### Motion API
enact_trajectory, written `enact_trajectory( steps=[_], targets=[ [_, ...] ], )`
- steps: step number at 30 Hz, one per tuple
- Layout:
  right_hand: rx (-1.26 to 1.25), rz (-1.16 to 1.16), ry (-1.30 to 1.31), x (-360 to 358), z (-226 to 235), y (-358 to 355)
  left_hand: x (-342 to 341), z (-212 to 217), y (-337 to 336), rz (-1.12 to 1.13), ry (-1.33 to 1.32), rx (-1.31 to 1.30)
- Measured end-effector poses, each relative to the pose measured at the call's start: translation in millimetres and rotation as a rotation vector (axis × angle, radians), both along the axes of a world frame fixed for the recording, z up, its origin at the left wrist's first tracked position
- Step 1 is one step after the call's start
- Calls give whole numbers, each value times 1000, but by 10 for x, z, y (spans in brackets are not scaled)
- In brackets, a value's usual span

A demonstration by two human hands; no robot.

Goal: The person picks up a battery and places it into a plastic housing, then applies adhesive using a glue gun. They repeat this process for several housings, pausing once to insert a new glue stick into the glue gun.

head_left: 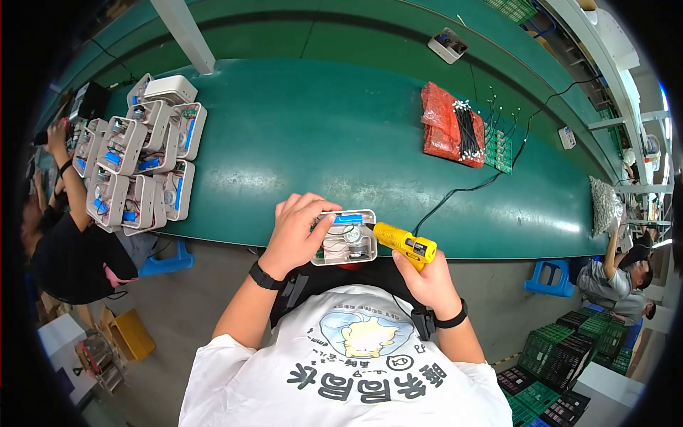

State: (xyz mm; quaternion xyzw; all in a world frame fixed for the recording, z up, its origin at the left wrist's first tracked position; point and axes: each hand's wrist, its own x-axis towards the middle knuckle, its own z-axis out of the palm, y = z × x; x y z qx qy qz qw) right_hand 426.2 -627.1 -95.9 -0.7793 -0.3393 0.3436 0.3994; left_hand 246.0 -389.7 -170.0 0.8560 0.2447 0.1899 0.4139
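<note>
At the table's near edge lies an open white plastic housing. Inside it are a blue cylindrical battery along the far wall, a round pale part and thin wires. My left hand grips the housing's left side, the thumb reaching in beside the battery's left end. In my right hand is a yellow hot glue gun. Its dark nozzle points left, into the housing near the battery's right end. My palm hides part of the gun's handle.
Several similar housings stand clustered at the table's left. Red bubble wrap, a black cable bundle and green circuit boards lie far right. A black cord crosses toward the glue gun. People sit at both sides.
</note>
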Motion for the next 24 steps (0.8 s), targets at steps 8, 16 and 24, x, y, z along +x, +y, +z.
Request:
enact_trajectory(
  steps=[8,16,24],
  targets=[
    [76,59,157,-67,11,263,-45,104,8,-83,35,42],
    [-3,225,87,-139,-58,426,-67,107,7,-98,16,20],
    [7,143,34,-163,-50,381,-53,47,-42,-44,-28,64]
  ],
)
